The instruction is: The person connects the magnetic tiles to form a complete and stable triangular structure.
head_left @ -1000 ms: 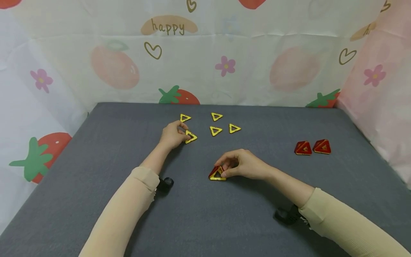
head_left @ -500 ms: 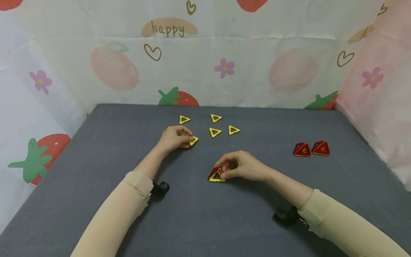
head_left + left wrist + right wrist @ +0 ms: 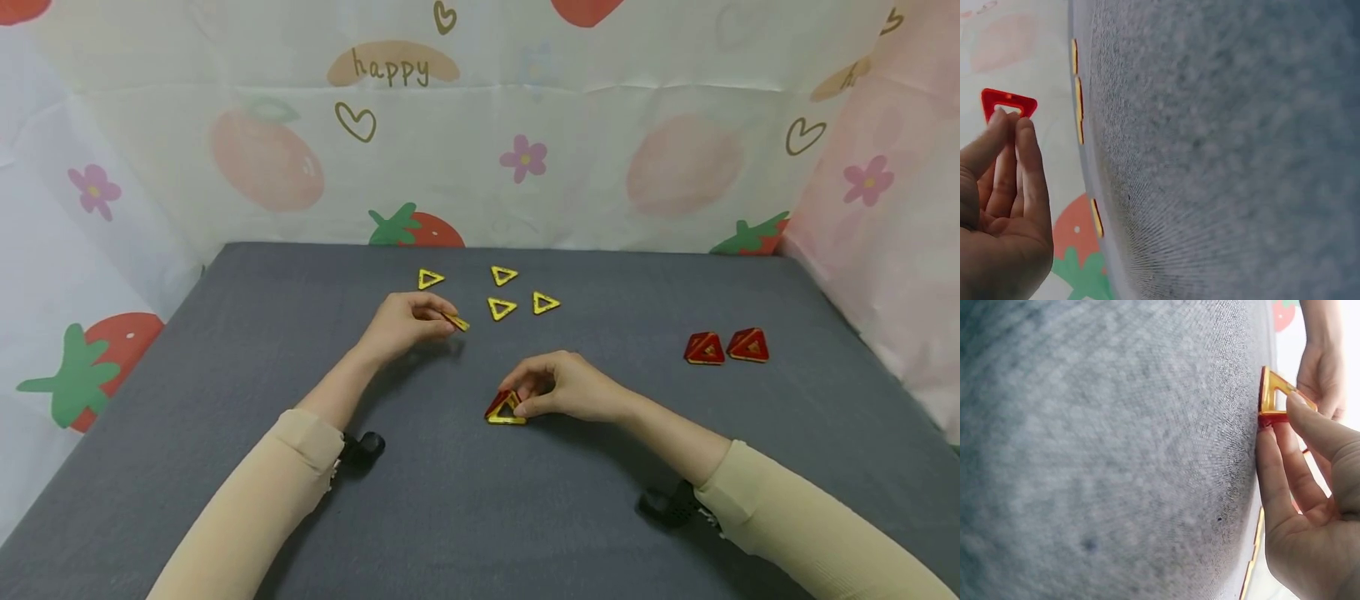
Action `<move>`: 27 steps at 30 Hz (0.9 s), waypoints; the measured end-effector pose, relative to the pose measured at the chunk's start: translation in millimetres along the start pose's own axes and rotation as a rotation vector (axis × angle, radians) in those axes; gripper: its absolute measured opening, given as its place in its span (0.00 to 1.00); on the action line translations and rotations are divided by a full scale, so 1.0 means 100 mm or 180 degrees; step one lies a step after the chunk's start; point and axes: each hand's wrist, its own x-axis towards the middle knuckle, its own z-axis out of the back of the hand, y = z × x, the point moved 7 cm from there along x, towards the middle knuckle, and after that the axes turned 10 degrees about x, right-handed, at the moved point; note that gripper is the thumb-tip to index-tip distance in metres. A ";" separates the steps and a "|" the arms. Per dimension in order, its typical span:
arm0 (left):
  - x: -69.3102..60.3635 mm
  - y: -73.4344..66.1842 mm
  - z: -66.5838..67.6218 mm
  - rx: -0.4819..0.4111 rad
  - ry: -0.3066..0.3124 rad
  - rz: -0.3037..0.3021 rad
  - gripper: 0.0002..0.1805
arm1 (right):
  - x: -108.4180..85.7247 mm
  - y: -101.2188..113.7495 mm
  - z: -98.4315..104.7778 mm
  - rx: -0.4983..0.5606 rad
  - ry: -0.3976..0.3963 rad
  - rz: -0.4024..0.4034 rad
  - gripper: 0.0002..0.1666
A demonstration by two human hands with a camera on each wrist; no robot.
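Between thumb and fingertips the left hand (image 3: pixel 401 327) pinches one triangle tile (image 3: pixel 457 322), held tilted above the cloth and seen almost edge-on; in the left wrist view this tile (image 3: pixel 1010 97) shows a red face. The right hand (image 3: pixel 573 385) grips a small red and yellow triangular piece (image 3: pixel 506 410) standing on the cloth at the centre. From the right wrist view, the thumb lies on the yellow face of that piece (image 3: pixel 1265 394), with fingers behind it.
Behind the hands lie loose yellow triangles, one at the left (image 3: pixel 430 278) and others near the middle (image 3: pixel 502 308). Two red pyramid-like pieces (image 3: pixel 705 348) sit side by side at the right. A patterned curtain (image 3: pixel 585 192) stands behind the grey cloth (image 3: pixel 450 517).
The left hand has lifted its triangle, moved slightly right and toward the front, and turned the tile edge-on. The right hand keeps its hold in the same place.
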 end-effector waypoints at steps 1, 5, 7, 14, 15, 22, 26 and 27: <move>-0.01 -0.02 0.00 0.0002 0.0003 -0.0040 0.13 | 0.00 0.00 0.00 0.0005 0.0000 -0.0002 0.17; -0.05 -0.09 -0.02 0.0071 0.0014 -0.0168 0.10 | 0.00 0.00 0.00 0.0003 0.0005 -0.0005 0.17; -0.07 -0.12 -0.03 0.0113 0.0026 -0.0196 0.09 | 0.01 0.00 0.00 0.0000 0.0001 -0.0010 0.17; -0.15 -0.20 -0.10 0.0002 0.0264 -0.0279 0.10 | 0.01 0.00 -0.01 0.0018 -0.0008 -0.0013 0.16; -0.17 -0.22 -0.12 -0.0002 0.0328 -0.0322 0.11 | 0.01 0.00 -0.01 0.0021 -0.0003 -0.0013 0.16; -0.27 -0.33 -0.26 0.0062 0.0738 -0.0592 0.13 | 0.01 0.00 -0.01 0.0028 0.0021 -0.0043 0.16; -0.32 -0.38 -0.35 -0.0005 0.0862 -0.0622 0.14 | 0.01 -0.01 -0.01 -0.0021 0.0013 -0.0062 0.15; -0.33 -0.39 -0.38 -0.0005 0.0872 -0.0642 0.13 | 0.01 -0.01 -0.01 -0.0030 0.0011 -0.0062 0.15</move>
